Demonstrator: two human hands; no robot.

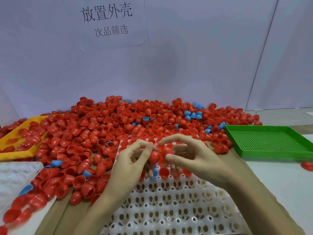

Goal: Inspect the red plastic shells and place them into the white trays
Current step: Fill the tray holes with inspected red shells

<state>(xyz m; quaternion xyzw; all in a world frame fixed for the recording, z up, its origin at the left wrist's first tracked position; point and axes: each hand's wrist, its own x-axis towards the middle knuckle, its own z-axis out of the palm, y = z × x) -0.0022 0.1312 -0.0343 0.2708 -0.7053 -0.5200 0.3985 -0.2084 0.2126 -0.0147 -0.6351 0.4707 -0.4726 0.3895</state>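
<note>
Both hands meet above the far end of the white tray (pixel 171 206), which lies front and centre with rows of holed cups. The left hand (pixel 133 160) pinches a red shell (pixel 154 156) between thumb and curled fingers. The right hand (pixel 191 155) holds a second red shell (pixel 168 150) against its thumb, forefinger arched over it; the 2 shells touch. A few red shells already sit in the tray's far rows, under the fingers.

Behind and to the left, a deep pile of red shells (pixel 118 126) with scattered blue shells (pixel 193 114) spreads to the wall and crowds the tray's far and left edges. A yellow tray (pixel 10 153) at the left holds red shells. A stack of white trays (pixel 15 177) sits at the near left. The green tray (pixel 271 141) at the right stands apart, with bare table (pixel 279 184) between it and the white tray. 1 red shell (pixel 307 165) lies at the right border.
</note>
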